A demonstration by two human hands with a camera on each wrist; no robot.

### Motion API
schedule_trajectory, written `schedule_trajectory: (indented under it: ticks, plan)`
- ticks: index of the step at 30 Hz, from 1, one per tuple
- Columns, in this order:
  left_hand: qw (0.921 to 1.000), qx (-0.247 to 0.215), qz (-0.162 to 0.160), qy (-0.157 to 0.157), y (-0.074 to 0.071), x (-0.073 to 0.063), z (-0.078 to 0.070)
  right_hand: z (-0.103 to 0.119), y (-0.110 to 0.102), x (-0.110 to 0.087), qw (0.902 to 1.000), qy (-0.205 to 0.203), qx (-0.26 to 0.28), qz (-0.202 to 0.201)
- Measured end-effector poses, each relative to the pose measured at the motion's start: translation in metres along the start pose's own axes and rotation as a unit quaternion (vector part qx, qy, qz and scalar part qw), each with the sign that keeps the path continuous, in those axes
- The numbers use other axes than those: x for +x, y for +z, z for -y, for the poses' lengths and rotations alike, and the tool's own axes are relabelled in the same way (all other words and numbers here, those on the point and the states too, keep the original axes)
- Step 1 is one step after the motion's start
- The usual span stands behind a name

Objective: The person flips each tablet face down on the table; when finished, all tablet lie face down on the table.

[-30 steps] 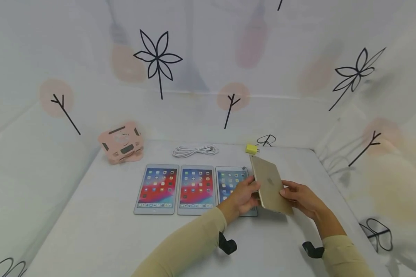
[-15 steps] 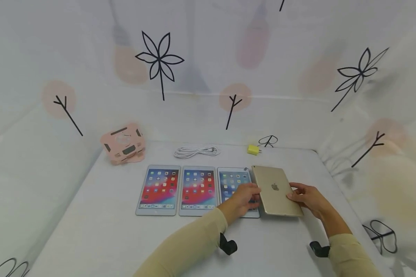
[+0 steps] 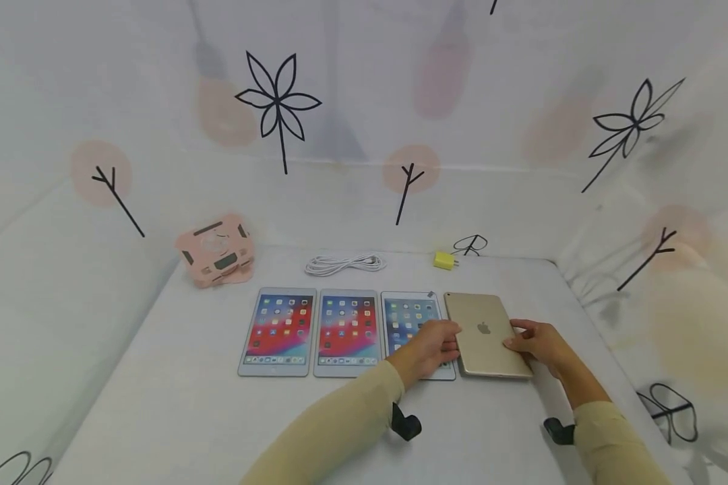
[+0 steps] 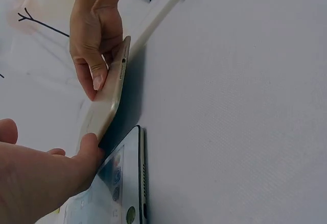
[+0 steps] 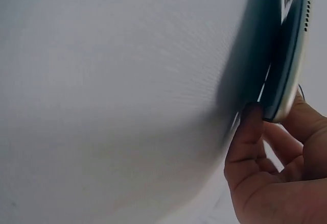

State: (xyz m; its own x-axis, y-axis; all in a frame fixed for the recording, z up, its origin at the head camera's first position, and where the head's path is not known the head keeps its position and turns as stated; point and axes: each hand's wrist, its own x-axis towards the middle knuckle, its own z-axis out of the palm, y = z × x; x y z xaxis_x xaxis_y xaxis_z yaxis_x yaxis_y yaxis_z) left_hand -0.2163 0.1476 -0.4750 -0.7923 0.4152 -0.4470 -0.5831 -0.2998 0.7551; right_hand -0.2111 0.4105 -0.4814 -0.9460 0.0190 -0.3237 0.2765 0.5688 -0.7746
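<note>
A gold-backed tablet [image 3: 485,353] lies back up, close over the right part of the white table, its screen turned down. My right hand [image 3: 544,347] pinches its right edge, thumb on the back and fingers beneath, which the right wrist view also shows. At the opposite edge my left hand [image 3: 432,349] holds the tablet with curled fingers. That hand partly covers a tablet with a lit blue screen [image 3: 409,313], face up just left of the gold one. In the left wrist view the gold tablet [image 4: 110,99] is tilted, with a shadow under it.
Two more face-up tablets with red and blue screens, a middle one [image 3: 347,330] and a left one [image 3: 279,330], complete the row. Behind lie a coiled white cable [image 3: 344,264], a yellow charger plug [image 3: 444,261] and a pink tablet case [image 3: 215,252]. Patterned cloth walls [image 3: 340,202] enclose the table.
The gold tablet has come down from a steep tilt to nearly flat beside the row, moving slightly right. Both hands have stayed at its edges and lowered with it.
</note>
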Motion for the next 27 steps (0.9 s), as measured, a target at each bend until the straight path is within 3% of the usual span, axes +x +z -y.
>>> schedule_trajectory:
  ticks: [11,21,27]
  plan:
    - [0.9997,-0.004,0.019,-0.015,-0.0043,0.0049,-0.0031,0.0062,-0.0034,0.0028,0.9940,0.000,-0.108,-0.019]
    - [0.9987,-0.027,0.041,-0.013,-0.0026,0.0063,0.0001,0.0092,-0.0040,0.0061,0.9895,0.018,-0.143,-0.015]
    - [0.9982,-0.020,0.054,-0.014,-0.0015,0.0047,-0.0008,0.0089,-0.0022,0.0054,0.9856,0.003,-0.168,-0.017]
